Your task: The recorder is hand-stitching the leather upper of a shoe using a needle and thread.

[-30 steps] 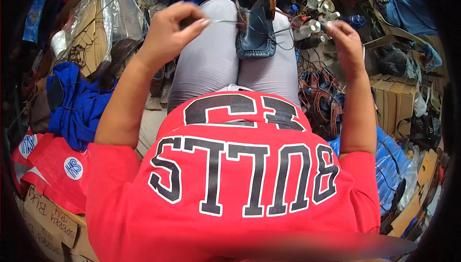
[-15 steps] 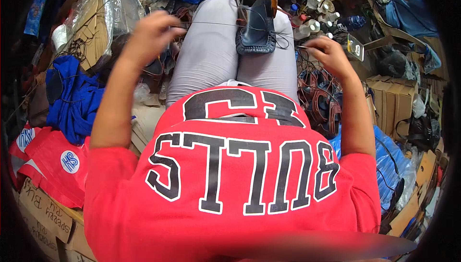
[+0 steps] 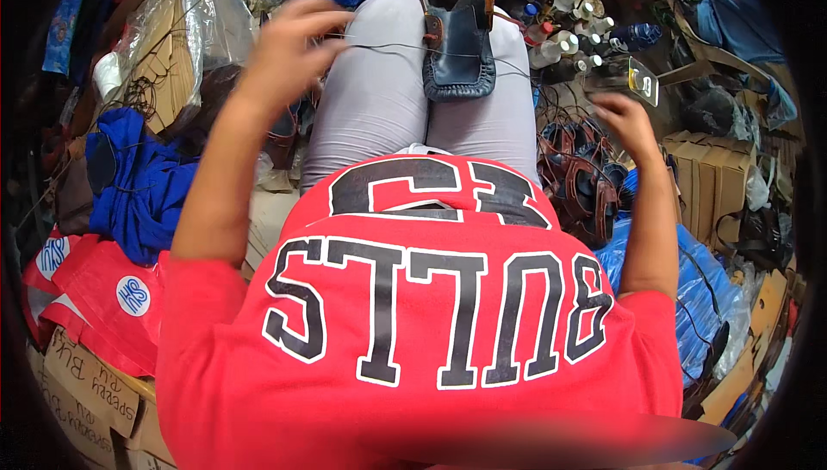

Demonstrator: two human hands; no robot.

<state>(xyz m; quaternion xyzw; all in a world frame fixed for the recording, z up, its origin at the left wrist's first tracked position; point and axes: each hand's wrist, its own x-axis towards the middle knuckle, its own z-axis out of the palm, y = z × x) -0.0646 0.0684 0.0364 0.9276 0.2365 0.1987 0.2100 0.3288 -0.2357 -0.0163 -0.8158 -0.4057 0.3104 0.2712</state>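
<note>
Thread (image 3: 379, 49) across shoe (image 3: 459, 67), btls (image 3: 547, 54) nr — capped (contents unclear)

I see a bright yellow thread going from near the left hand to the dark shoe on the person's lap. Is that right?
Almost! Only the colour is wrong: the thread is dark, not bright yellow. The head view shows it running from near the left hand to the dark shoe on the lap, as you said.

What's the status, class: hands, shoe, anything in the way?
Left hand raised near thread, blurred, grip unclear. Right hand well right, grip unclear. Dark shoe at knees, thread beside it, no hand over it.
</note>
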